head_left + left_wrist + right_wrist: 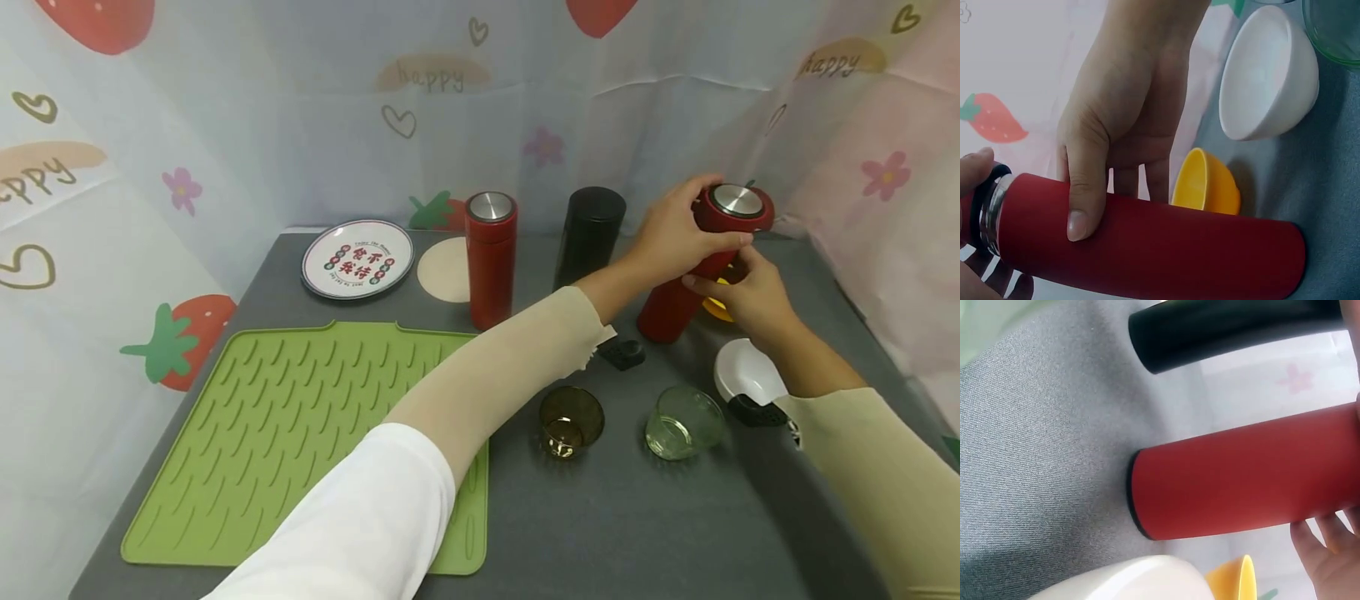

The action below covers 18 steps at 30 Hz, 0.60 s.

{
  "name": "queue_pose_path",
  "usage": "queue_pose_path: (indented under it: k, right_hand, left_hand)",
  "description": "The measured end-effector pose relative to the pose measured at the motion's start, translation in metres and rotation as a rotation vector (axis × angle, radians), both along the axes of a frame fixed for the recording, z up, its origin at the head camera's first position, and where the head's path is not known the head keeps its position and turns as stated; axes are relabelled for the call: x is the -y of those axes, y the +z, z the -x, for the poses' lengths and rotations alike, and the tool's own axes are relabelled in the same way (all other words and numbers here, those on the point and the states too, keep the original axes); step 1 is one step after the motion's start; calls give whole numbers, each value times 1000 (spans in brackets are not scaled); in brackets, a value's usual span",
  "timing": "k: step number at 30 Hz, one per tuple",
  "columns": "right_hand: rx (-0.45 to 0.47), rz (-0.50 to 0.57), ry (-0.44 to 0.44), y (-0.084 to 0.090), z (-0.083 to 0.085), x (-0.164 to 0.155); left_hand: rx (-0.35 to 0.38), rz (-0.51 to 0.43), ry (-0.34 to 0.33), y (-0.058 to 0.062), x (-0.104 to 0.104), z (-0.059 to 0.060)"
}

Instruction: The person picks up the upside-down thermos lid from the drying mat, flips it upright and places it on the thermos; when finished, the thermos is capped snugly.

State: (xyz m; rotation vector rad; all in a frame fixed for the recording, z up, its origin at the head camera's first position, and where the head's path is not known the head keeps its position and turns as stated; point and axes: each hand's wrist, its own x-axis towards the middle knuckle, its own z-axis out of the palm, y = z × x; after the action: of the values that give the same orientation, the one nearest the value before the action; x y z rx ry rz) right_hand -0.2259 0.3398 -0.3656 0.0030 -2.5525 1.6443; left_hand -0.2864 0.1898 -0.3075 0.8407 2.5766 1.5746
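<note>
Your left hand curls round the cap of the red flask; your right hand grips its body. The flask tilts, cap up-right, base on the tabletop. The yellow cup sits just behind, the black flask nearby.

A green mat lies on the desk beside two glasses, a plate, black flask and what looks like a coaster.

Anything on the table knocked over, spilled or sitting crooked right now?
Only the red flask in the hands is off upright: it leans, base on the table, left hand round its cap, right hand on its body. The other red flask and black flask stand upright. No spill shows.
</note>
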Motion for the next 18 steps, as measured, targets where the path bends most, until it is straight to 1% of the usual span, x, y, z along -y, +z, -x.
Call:
queue_pose_path:
  k: [5,9,12,13,15,16,18]
  right_hand:
    - [22,3,7,0,0,1]
    - [33,-22,-7,1,0,1]
    - [27,-34,-13,0,0,2]
    - [23,-43,-15,0,0,2]
    - [18,-59,-15,0,0,2]
    - [16,-69,-19,0,0,1]
    - [15,-83,-21,0,0,1]
  left_hand:
    - [-2,-56,-33,-6,3,4]
    - [-18,-63,-44,-13,7,3]
    - [-5,-84,-51,-20,8,3]
    - [10,-108,-56,-22,9,4]
    - [46,-184,-76,-28,10,4]
    - [53,-232,-87,-32,11,3]
    - [52,-329,-77,-41,13,0]
